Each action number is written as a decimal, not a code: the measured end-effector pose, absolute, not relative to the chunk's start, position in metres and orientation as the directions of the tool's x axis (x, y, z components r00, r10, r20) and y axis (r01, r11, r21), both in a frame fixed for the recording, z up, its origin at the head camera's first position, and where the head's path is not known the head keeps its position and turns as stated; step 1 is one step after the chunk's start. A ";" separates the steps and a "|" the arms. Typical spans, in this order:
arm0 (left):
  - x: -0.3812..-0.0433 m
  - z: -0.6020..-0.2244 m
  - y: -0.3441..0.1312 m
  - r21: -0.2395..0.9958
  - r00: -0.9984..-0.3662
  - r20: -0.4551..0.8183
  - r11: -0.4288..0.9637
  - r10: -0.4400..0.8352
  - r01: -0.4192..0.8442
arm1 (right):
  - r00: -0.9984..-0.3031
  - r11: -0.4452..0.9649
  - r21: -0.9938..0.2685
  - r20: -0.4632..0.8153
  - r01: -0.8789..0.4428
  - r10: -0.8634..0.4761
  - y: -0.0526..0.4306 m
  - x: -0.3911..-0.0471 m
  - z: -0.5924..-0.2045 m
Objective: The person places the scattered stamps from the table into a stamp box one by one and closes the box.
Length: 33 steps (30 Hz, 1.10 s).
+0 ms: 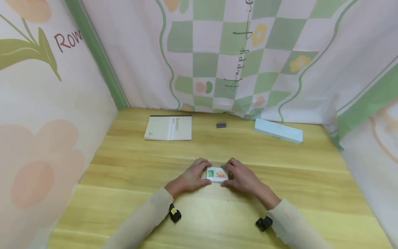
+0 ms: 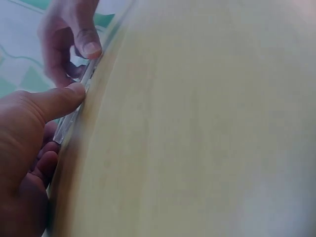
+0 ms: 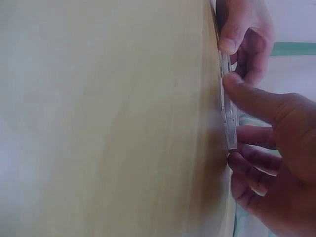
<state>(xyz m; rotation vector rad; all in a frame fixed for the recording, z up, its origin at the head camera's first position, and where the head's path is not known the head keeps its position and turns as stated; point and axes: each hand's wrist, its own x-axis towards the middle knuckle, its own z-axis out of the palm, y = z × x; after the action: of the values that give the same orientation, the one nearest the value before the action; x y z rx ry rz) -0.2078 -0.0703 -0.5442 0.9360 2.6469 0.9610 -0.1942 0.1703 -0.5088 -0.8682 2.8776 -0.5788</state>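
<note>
A small flat rectangular case (image 1: 217, 174) lies low over the table, between both hands. Its white top bears a green square and an orange-red picture, and its edge looks like clear plastic in the wrist views. My left hand (image 1: 193, 175) holds the left end, thumb on the near side and fingers on the far side. At the right end my right hand (image 1: 242, 176) grips it the same way. The right wrist view shows the clear edge (image 3: 228, 118) between thumb and fingers.
Towards the back of the wooden table (image 1: 130, 159) lie a cream notebook (image 1: 158, 128) marked Gambit, a small dark block (image 1: 221, 125) and a long pale blue box (image 1: 278, 130). Printed curtains (image 1: 205, 62) stand behind and at both sides.
</note>
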 end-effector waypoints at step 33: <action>-0.217 -0.543 -0.080 0.735 -0.807 0.004 0.546 0.590 0.402 | -0.857 0.699 -0.585 -0.012 -0.411 -0.514 0.184 -0.207 -0.503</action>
<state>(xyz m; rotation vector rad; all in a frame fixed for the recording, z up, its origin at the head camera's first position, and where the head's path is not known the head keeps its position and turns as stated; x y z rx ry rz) -0.2174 -0.0804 -0.5428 0.8317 2.5395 1.1141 -0.2069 0.1845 -0.5034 -0.7507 2.7316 -0.8780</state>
